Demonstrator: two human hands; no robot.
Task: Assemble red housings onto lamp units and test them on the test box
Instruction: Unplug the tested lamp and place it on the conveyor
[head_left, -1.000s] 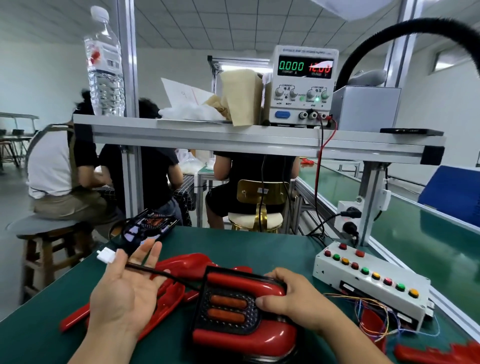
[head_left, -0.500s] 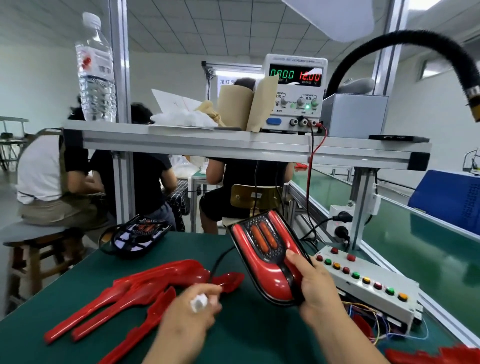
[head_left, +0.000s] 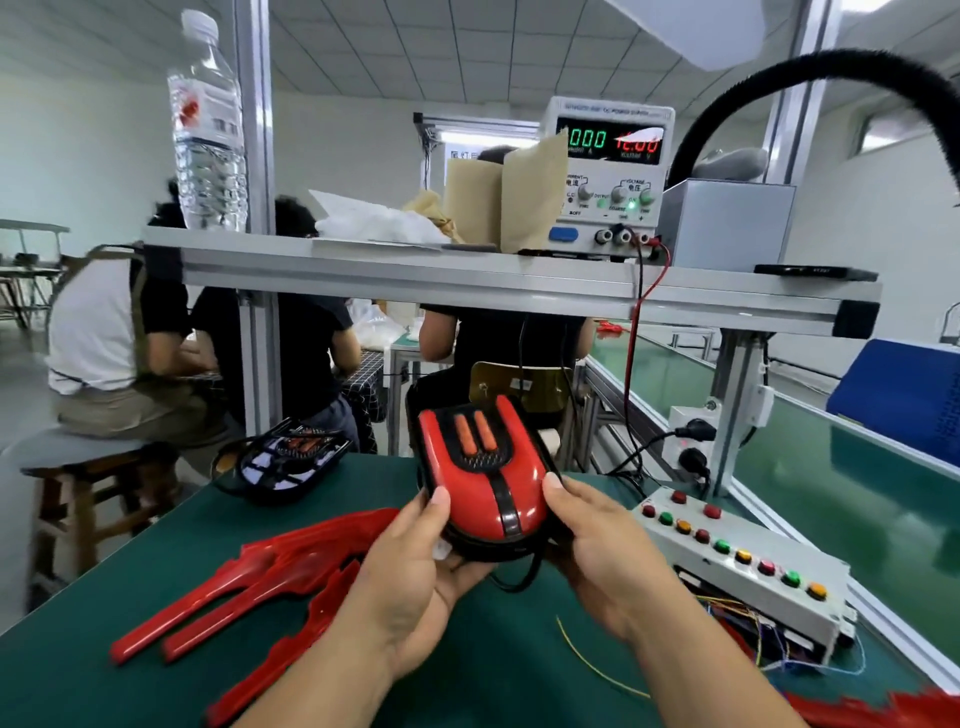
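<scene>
I hold a lamp unit (head_left: 480, 478) with its red housing on, tilted up in front of me above the green table. My left hand (head_left: 410, 577) grips its lower left edge, thumb on the housing, with a white connector tucked under the fingers. My right hand (head_left: 597, 545) grips the lower right edge. A black cable loops below the lamp. Several loose red housings (head_left: 270, 577) lie on the table to the left. The white test box (head_left: 748, 566) with coloured buttons sits on the right. Another bare lamp unit (head_left: 291, 460) rests at the back left.
A power supply (head_left: 610, 176) reading 12.00 stands on the aluminium shelf (head_left: 415, 283), beside a water bottle (head_left: 208, 124) and paper. A black hose (head_left: 810, 78) arches at the right. People sit behind the bench. A yellow wire (head_left: 587, 660) lies on the green table (head_left: 104, 691).
The lamp unit went from lying flat under my right hand to being raised and turned upright. My left hand, earlier open with the cable, then holding the connector, now grips the lamp too.
</scene>
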